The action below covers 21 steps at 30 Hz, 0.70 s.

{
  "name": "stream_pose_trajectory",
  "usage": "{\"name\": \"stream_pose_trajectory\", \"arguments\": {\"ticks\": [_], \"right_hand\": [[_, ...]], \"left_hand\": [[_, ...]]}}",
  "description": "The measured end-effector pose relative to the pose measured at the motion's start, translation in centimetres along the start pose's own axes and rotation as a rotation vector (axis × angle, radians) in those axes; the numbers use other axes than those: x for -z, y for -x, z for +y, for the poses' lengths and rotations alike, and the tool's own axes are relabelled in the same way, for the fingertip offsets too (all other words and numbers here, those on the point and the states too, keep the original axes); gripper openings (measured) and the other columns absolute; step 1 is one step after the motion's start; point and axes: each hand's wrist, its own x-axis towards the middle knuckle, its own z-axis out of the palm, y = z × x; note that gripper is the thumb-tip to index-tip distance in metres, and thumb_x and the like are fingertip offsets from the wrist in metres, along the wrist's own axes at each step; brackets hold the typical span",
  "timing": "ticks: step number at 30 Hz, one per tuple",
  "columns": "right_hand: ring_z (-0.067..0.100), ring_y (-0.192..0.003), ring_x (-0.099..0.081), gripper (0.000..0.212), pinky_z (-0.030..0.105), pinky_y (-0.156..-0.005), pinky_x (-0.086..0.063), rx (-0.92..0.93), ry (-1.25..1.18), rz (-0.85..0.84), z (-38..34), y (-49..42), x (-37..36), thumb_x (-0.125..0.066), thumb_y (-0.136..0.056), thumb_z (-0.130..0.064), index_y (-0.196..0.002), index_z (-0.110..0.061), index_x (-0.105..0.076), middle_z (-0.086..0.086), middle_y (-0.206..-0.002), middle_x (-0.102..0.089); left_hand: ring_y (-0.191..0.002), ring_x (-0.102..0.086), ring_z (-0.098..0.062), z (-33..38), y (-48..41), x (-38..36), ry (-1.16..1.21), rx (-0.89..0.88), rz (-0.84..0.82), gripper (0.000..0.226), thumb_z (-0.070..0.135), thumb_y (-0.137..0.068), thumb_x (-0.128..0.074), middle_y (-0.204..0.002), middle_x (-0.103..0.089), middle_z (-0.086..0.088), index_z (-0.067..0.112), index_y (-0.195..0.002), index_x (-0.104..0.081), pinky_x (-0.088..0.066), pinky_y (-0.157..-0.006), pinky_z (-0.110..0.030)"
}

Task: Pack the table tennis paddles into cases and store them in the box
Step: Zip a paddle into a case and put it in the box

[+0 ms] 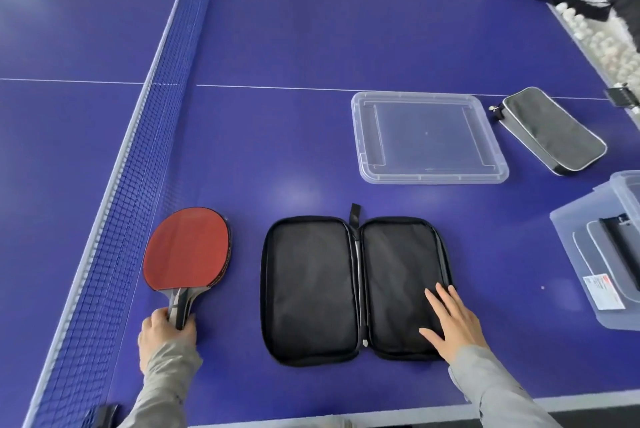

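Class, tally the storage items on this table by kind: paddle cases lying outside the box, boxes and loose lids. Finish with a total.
Paddle cases outside the box: 2 (open case, zipped case)
Boxes: 1 (box)
Loose lids: 1 (lid)
Total: 4

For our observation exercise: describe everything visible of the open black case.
The open black case lies unzipped, spread flat on the blue table, insides up and empty. Two rounded halves lined in dark fabric join at a spine; a zip edges them, and a strap sticks out at the far end. The right hand rests flat on its right half.
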Motion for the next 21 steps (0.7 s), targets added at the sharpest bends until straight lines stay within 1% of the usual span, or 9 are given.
{"name": "stream_pose_trajectory", "arguments": {"ticks": [3,7,10,14,18,19,21], "right_hand": [[0.021,-0.146,-0.012,0.075,0.039,-0.108,-0.032,-0.009,0.004,-0.003,0.4,0.5,0.2,-0.063,-0.084,-0.043,-0.146,-0.023,-0.027,-0.001,-0.157,-0.018],[0.018,-0.147,-0.004,0.079,0.036,-0.113,-0.026,-0.003,-0.008,-0.012,0.8,0.8,0.1,-0.057,-0.087,-0.046,-0.149,-0.023,-0.014,-0.002,-0.158,-0.007],[0.016,-0.147,0.002,0.082,0.035,-0.116,-0.02,0.003,-0.019,-0.013,0.8,1.1,0.2,-0.052,-0.089,-0.049,-0.15,-0.023,-0.004,-0.004,-0.159,0.0],[0.014,-0.146,0.005,0.079,0.035,-0.117,-0.013,0.009,-0.04,0.014,1.2,1.1,0.1,-0.045,-0.091,-0.052,-0.15,-0.022,-0.001,-0.007,-0.158,0.002],[0.012,-0.146,0.01,0.077,0.034,-0.117,-0.008,0.049,-0.036,0.01,2.2,0.8,0.6,-0.04,-0.092,-0.054,-0.149,-0.023,0.003,-0.008,-0.158,0.006],[0.011,-0.145,0.011,0.078,0.035,-0.117,-0.008,0.066,-0.048,0.021,2.5,0.6,0.6,-0.041,-0.092,-0.053,-0.15,-0.022,0.001,-0.008,-0.158,0.005],[0.008,-0.141,0.011,0.078,0.038,-0.116,-0.014,0.103,-0.081,0.068,3.3,0.2,0.3,-0.049,-0.089,-0.051,-0.15,-0.02,-0.011,-0.005,-0.158,-0.007]], "left_hand": [[-0.085,-0.056,-0.043,-0.3,-0.1,-0.2,0.026,0.015,0.006,0.031,0.028,-0.079,-0.068,-0.089,-0.056,-0.02,0.002,-0.093,-0.059,-0.046,-0.075,-0.048],[-0.067,-0.056,-0.038,-0.6,0.0,0.1,0.074,0.002,-0.018,0.025,0.031,-0.076,-0.07,-0.073,-0.059,-0.014,0.011,-0.077,-0.057,-0.05,-0.068,-0.044],[-0.061,-0.055,-0.037,0.3,0.8,0.5,0.089,-0.004,0.006,0.027,0.031,-0.076,-0.07,-0.067,-0.058,-0.014,0.011,-0.07,-0.054,-0.049,-0.065,-0.043],[-0.063,-0.05,-0.036,2.1,2.9,0.7,0.091,0.006,0.06,0.028,0.027,-0.079,-0.068,-0.066,-0.054,-0.014,0.006,-0.069,-0.053,-0.042,-0.065,-0.04],[-0.068,-0.051,-0.037,4.2,6.8,-0.1,0.102,-0.002,0.09,0.026,0.028,-0.08,-0.067,-0.073,-0.054,-0.014,0.006,-0.071,-0.054,-0.042,-0.067,-0.04],[-0.07,-0.052,-0.038,4.8,8.0,-0.5,0.109,-0.006,0.094,0.025,0.027,-0.08,-0.066,-0.075,-0.055,-0.014,0.007,-0.072,-0.055,-0.042,-0.068,-0.041],[-0.074,-0.052,-0.037,6.4,10.7,-1.7,0.14,-0.02,0.101,0.022,0.024,-0.08,-0.066,-0.079,-0.055,-0.013,0.006,-0.074,-0.055,-0.042,-0.071,-0.042]]}}
